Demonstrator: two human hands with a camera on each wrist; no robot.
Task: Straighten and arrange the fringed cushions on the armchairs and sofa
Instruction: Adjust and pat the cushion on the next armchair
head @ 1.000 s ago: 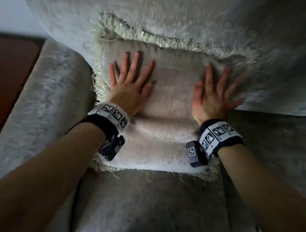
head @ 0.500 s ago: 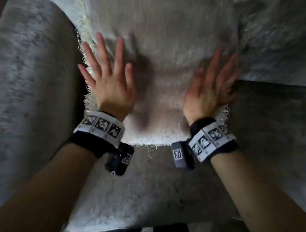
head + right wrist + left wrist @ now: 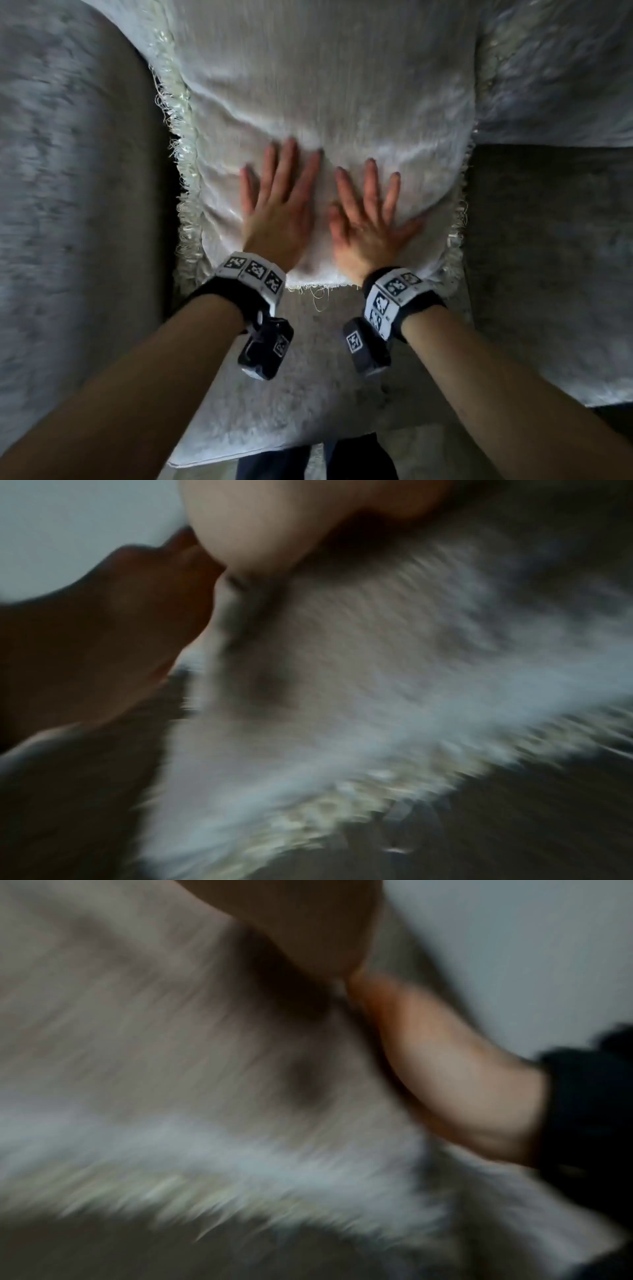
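— Head view first: where is the fringed cushion [image 3: 325, 102]?

— Propped on the armchair [image 3: 68, 205], leaning against the backrest with its near edge resting on the seat. Pale fringe runs down its left and right sides and along the near edge.

— And the hands?

— Both lie flat on the lower middle of the cushion, side by side and close together. The left hand [image 3: 277, 212] has its fingers [image 3: 286, 171] straight and spread, palm down, gripping nothing. The right hand [image 3: 366, 222] is the same, thumb splayed out to the right.

— Do the wrist views add anything?

— Little; both are blurred. The left wrist view shows the cushion's fabric and fringe [image 3: 192, 1199] below the palm, and the right wrist view shows the same.

— Anything else?

— Marker bands [image 3: 253, 274] on both wrists.
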